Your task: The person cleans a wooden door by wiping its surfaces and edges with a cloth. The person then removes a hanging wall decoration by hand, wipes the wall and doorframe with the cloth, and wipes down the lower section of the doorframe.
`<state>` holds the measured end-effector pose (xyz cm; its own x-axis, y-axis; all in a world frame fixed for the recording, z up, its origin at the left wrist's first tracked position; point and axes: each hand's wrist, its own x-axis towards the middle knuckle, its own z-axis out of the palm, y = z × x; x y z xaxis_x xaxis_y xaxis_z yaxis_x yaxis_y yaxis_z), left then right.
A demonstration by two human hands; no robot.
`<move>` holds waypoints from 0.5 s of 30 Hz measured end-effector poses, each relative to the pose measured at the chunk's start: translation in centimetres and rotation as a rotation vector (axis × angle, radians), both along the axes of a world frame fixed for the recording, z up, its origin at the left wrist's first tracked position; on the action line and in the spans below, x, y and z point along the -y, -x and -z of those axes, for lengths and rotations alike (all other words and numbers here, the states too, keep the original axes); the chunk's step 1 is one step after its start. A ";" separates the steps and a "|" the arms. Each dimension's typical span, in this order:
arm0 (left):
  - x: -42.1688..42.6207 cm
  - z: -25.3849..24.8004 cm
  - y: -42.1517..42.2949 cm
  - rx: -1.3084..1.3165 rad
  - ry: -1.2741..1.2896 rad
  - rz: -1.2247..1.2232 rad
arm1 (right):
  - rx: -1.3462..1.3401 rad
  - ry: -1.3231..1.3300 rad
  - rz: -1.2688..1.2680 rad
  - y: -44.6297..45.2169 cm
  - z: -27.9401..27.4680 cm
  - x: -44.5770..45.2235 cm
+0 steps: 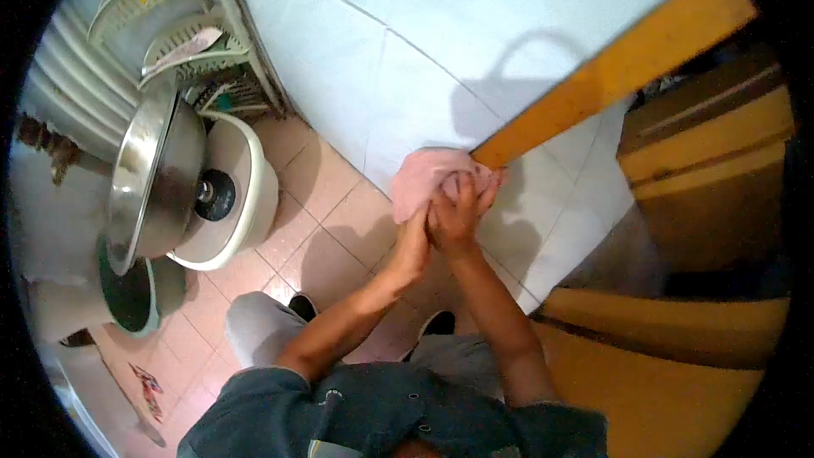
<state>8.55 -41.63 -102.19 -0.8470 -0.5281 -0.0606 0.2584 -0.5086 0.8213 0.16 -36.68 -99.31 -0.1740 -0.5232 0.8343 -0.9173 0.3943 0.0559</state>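
A pink cloth (pixel 421 180) is bunched up in front of me at the lower end of an orange-brown wooden strip (pixel 619 59). My left hand (pixel 414 242) grips the cloth from the left, and its fingers are mostly covered by the folds. Right beside it, my right hand (pixel 456 219) presses its bent fingers into the cloth. The two hands touch at the wrists' inner sides. Whether the cloth touches the strip or only overlaps it in view, I cannot tell.
White tiled wall (pixel 365 59) stands ahead. At left are a large steel basin (pixel 140 170), a cream tub (pixel 264 195), a green bucket (pixel 157 297) and a plastic rack (pixel 237 25). Wooden furniture (pixel 661 339) is at right. Pink tiles (pixel 314 212) cover the floor.
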 end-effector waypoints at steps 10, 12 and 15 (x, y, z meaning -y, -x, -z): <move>4.3 -16.8 1.6 -0.307 -0.050 -0.016 | -0.459 -0.305 0.381 0.4 -19.6 1.6; 5.1 -12.4 2.1 -0.155 -0.274 0.084 | -0.486 -0.378 0.137 1.6 -15.2 2.3; 4.4 -0.9 2.7 0.065 -0.520 0.066 | -0.257 -1.015 0.021 1.5 -4.0 3.5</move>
<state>5.82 -46.03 -101.28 -0.8633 -0.3598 -0.3540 0.1688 -0.8667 0.4694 -1.35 -40.17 -95.28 -0.0709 -0.9973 0.0178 -0.8245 0.0686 0.5617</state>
